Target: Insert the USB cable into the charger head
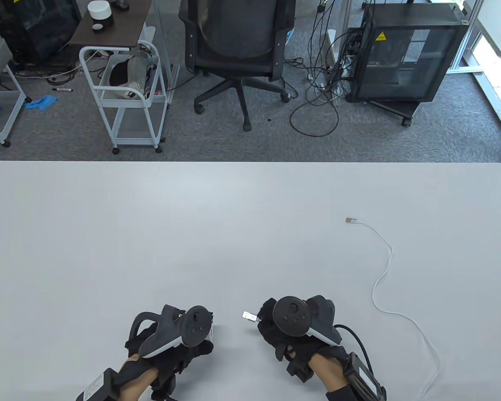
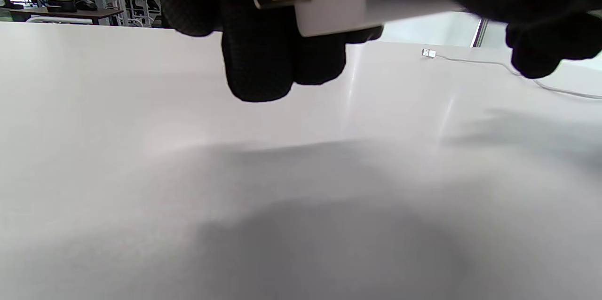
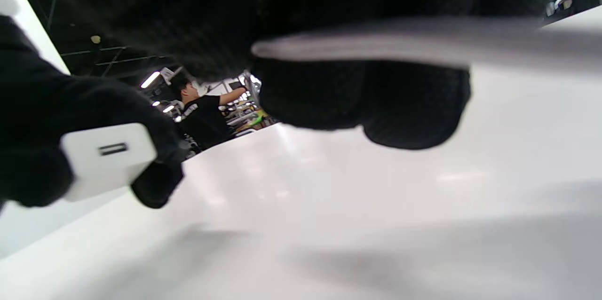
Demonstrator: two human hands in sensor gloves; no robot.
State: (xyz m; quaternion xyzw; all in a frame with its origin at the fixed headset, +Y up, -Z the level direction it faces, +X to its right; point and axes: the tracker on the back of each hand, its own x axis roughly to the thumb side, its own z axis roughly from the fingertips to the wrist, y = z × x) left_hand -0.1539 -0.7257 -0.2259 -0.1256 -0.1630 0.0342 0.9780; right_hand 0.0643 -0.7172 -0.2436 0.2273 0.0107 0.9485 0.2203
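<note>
My left hand [image 1: 206, 336] grips the white charger head [image 1: 211, 331] low over the table near the front edge. In the left wrist view the charger head [image 2: 338, 3] sits in my gloved fingers [image 2: 258, 65], its prongs pointing left. My right hand [image 1: 262, 321] pinches the cable's USB plug [image 1: 249, 316], which points left at the charger with a short gap between them. The right wrist view shows the charger's port face [image 3: 108, 159] in my left hand's fingers, and the blurred cable [image 3: 376, 46] under my right fingers [image 3: 414, 112].
The white cable [image 1: 384, 267] loops over the table to the right; its free connector [image 1: 350, 220] lies far right and also shows in the left wrist view [image 2: 428, 53]. An office chair [image 1: 238, 46], a cart [image 1: 125, 96] and a black cabinet [image 1: 405, 54] stand beyond the table [image 1: 150, 234].
</note>
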